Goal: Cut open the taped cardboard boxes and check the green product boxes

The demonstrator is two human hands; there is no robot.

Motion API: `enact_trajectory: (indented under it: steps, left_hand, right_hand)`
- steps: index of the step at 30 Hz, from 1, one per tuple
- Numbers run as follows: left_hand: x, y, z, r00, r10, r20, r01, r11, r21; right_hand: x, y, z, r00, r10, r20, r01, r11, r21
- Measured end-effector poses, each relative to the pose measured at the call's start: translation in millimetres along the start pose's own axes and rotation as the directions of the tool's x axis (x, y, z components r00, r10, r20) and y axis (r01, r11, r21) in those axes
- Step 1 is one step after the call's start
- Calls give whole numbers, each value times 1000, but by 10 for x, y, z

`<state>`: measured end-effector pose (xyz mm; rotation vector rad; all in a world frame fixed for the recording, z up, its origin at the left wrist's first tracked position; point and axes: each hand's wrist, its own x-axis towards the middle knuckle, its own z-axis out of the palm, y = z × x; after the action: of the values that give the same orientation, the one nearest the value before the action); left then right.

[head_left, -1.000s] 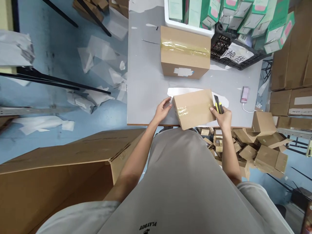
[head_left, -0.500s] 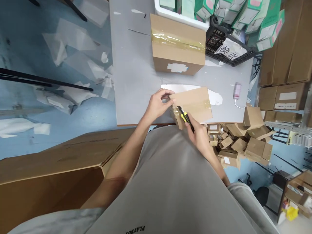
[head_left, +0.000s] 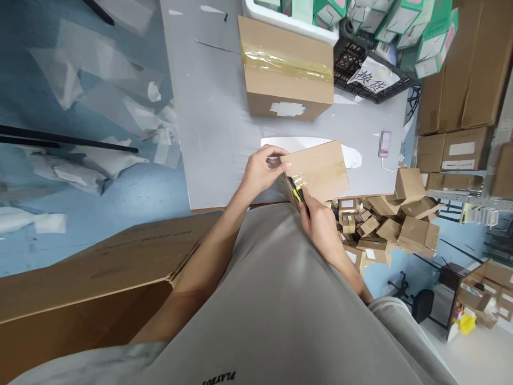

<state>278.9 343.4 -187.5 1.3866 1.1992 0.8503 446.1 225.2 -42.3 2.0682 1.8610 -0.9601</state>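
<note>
A small taped cardboard box (head_left: 320,170) lies at the near edge of the grey table (head_left: 216,133). My left hand (head_left: 260,171) is closed on the box's left end, fingers over its top corner. My right hand (head_left: 318,219) grips a yellow and black utility knife (head_left: 297,194), whose tip touches the box's near left side at the clear tape.
A bigger taped box (head_left: 286,80) stands further back on the table. Behind it are a white bin of green cartons (head_left: 340,16) and a black crate (head_left: 360,75). A phone (head_left: 385,143) lies at the right. Small boxes (head_left: 385,224) pile on the floor right; a large carton (head_left: 92,289) stands at left.
My right hand carried the knife from the box's right end across to its near left side. The left hand closed over the box's left corner. The view shifted right.
</note>
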Motion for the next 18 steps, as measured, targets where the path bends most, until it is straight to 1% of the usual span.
enact_trajectory:
  steps: [4, 6, 8, 10, 14, 16, 18]
  left_hand:
    - [-11, -8, 6, 1000, 9, -2, -9, 1000, -8]
    - [-26, -9, 13, 1000, 13, -11, -13, 1000, -9]
    - [-45, -13, 31, 1000, 10, -19, -10, 1000, -12]
    - [-66, -19, 57, 999, -5, -33, 4, 1000, -25]
    - [-93, -26, 99, 997, -54, -63, 50, 997, -51]
    - [-106, -26, 102, 996, -60, -59, 58, 998, -36]
    - [-126, -24, 101, 997, -54, -61, 53, 998, -15]
  right_hand:
    - [9, -271, -28, 987, 127, 95, -103, 968, -227]
    - [28, -385, -27, 981, 161, 110, -119, 940, -318]
    - [26, -446, -17, 980, 164, 111, -112, 922, -372]
    - [-18, -446, 6, 979, 160, 128, -99, 916, -389]
    - [-207, -345, 99, 963, 187, 193, -104, 922, -373]
    - [-310, -282, 140, 964, 182, 195, -104, 929, -356]
    - [-393, -196, 145, 974, 143, 174, -83, 945, -316]
